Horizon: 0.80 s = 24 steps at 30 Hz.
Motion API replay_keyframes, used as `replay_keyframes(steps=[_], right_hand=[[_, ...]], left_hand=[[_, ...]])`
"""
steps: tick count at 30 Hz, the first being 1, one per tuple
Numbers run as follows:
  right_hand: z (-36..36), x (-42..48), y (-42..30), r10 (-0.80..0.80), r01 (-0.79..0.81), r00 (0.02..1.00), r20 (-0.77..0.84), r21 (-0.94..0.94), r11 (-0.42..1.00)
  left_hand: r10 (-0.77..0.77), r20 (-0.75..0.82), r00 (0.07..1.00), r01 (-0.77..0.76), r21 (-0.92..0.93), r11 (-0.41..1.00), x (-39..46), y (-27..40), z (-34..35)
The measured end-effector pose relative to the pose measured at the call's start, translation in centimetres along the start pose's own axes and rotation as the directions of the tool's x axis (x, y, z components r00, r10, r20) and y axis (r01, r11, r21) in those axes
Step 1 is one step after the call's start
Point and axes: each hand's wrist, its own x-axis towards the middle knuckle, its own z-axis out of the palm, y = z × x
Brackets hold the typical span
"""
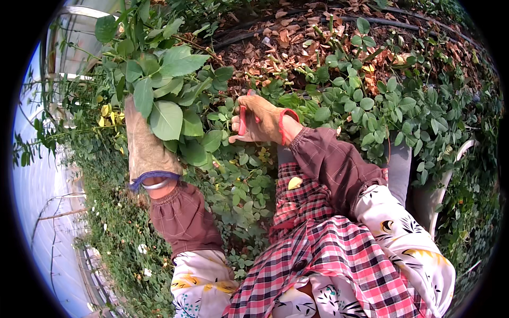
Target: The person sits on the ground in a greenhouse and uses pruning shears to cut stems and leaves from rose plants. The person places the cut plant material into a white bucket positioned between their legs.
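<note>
My left hand (145, 137), in a tan work glove with a blue cuff, is raised at the left among leafy stems. Large green leaves (167, 119) cover its fingers, so its grip cannot be made out. Around the red handles of a hand pruner (242, 120) my right hand (260, 119) is curled, in a tan glove with a red edge. The pruner's blades are hidden behind the hand and the foliage. Low leafy shoots surround the right hand.
Cut green stems (318, 30) stand in a bed of dry brown leaves (286, 37) at the top, beside black hoses (381, 22). Dense foliage (377, 107) fills the right. A pale curved pipe (447, 179) rises there. Plastic sheeting (43, 238) lies far left.
</note>
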Motion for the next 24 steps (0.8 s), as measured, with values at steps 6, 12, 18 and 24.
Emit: replay_keyframes(steps=[6,12,18,24], right_hand=[[3.3,1.3,1.0,0.074,-0.060,0.978,-0.193,0.076,0.995],[-0.8,1.3,-0.2,-0.093,0.088,0.994,0.050,0.097,0.991],[-0.6,-0.7,0.1,-0.078,0.075,0.982,-0.170,-0.023,0.997],[-5.5,-7.5,4.7,0.003,-0.031,0.995,-0.097,-0.289,0.957]], left_hand=[[0.007,0.177,0.984,-0.067,0.339,0.938,5.4,-2.7,4.6],[0.096,0.317,0.943,-0.264,0.544,0.796,7.3,-5.4,9.5],[0.165,0.283,0.945,-0.303,0.566,0.767,4.7,-6.0,7.0],[-0.017,-0.042,0.999,0.022,0.129,0.991,-2.0,-2.8,-2.0]])
